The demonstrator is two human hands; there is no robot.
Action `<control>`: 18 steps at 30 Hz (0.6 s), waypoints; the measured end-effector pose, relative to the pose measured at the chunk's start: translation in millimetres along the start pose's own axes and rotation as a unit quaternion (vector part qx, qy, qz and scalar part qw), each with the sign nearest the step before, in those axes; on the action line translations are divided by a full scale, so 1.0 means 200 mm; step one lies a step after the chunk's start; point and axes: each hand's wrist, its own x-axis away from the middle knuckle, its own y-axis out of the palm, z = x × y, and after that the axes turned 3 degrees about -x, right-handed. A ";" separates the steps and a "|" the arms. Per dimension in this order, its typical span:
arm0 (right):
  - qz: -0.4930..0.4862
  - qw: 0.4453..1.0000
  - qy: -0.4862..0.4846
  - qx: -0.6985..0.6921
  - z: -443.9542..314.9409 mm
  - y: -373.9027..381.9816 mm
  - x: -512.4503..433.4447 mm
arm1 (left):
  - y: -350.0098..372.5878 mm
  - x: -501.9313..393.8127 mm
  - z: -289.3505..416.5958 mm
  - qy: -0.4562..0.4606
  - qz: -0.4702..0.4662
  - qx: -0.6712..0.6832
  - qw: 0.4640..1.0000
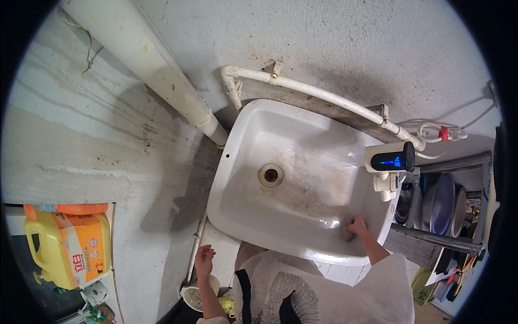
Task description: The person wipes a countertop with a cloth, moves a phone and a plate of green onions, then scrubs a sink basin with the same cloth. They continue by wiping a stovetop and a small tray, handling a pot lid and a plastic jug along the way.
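In front of me is a white ceramic sink (251,210) with brownish grime over its wet basin floor. A round drain (271,175) with a dark opening sits left of the basin's middle. My right hand (357,227) grips a brownish scrubbing pad or sponge (347,227), pressed against the basin near its front right corner. The hand partly covers the pad, so its exact kind is unclear. My left hand (204,259) hangs outside the sink, left of its front edge, fingers loosely bent and holding nothing.
An electric heating faucet (388,158) with a lit display rises at the sink's right rim. White water pipe (315,92) runs behind the sink; a thick drainpipe (170,77) slants down at left. Metal bowls (442,204) fill a right-hand shelf. A yellow detergent jug (73,247) stands lower left.
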 end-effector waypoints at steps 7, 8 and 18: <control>-0.067 0.984 -0.150 -0.066 -0.61 0.61 -0.16 | 0.04 -0.02 0.00 0.000 -0.017 -0.019 1.000; -0.049 0.987 -0.139 -0.056 -0.77 0.69 -0.18 | 0.04 -0.02 -0.01 -0.004 -0.017 -0.026 1.000; -0.055 0.756 0.073 -0.648 -1.83 0.85 -0.29 | -0.07 0.04 -0.08 -0.030 0.025 0.004 0.999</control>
